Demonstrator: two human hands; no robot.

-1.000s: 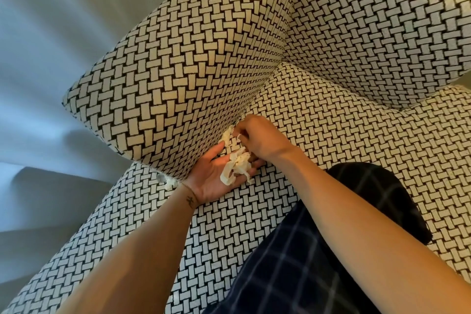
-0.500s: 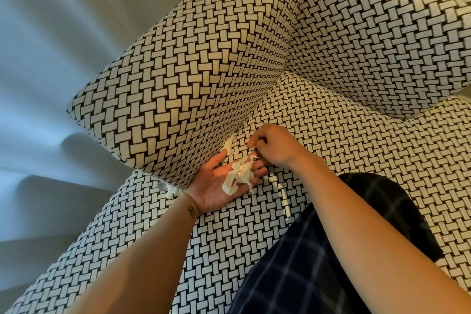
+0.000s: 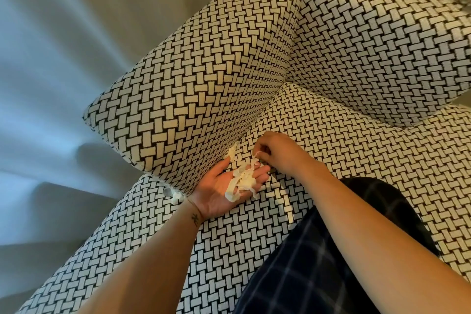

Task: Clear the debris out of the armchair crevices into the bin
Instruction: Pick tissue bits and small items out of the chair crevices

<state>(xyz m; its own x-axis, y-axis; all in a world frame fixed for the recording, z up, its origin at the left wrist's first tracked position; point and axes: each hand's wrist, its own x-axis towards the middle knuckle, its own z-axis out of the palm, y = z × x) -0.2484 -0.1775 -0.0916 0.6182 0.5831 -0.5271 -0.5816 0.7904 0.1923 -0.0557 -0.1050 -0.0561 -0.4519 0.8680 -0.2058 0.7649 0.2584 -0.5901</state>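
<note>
Right hand [image 3: 277, 153] back from crevice [image 3: 257, 122], grip pinching paper scrap [image 3: 257, 153]; left hand [image 3: 221, 188] spread, palm up, cradling scrap pile [image 3: 243, 181]. More debris [image 3: 232, 152] lodged.

Blk/white weave armchair [image 3: 204, 79], white scraps [image 3: 243, 180]

Single head-worn wide-angle view, looking forward and steeply down at close range onto the armchair [image 3: 318, 160] seat, its armrest at left and backrest at far right.
</note>
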